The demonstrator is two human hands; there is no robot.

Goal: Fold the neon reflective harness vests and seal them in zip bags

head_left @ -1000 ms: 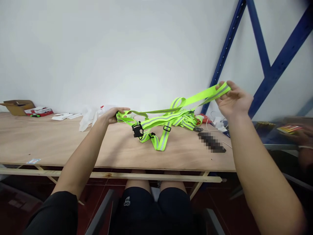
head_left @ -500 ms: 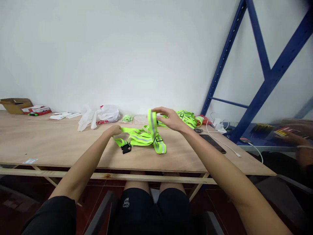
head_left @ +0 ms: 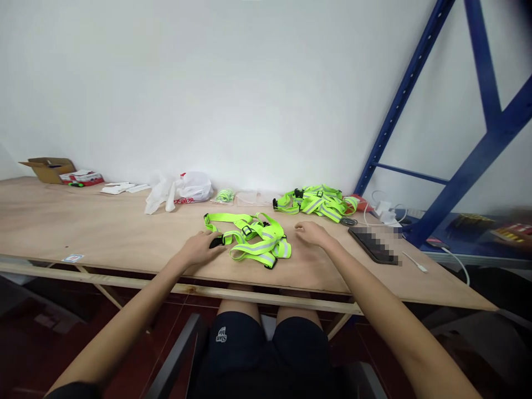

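Observation:
A neon-yellow reflective strap harness [head_left: 257,244] with grey stripes and black buckles lies in a loose tangle on the wooden table [head_left: 124,233] in front of me. At its left end, my left hand [head_left: 199,249] has a black plastic buckle [head_left: 216,242] between thumb and fingers. My right hand [head_left: 311,233] is low over the table to the right of the harness, apart from it, with fingers loosely bent and nothing in them. Farther back lies a pile of similar reflective straps [head_left: 320,202].
A phone [head_left: 369,244] and a white cable [head_left: 415,262] lie to the right, near a blue metal frame [head_left: 409,88]. Along the wall sit a bagged strap roll [head_left: 225,195], a white plastic bag [head_left: 195,187], white papers [head_left: 122,188] and a cardboard box [head_left: 52,170].
My right hand has let go of the raised strap loop and moved right and down. The loop now lies on the table. My left hand has shifted from the strap to the buckle.

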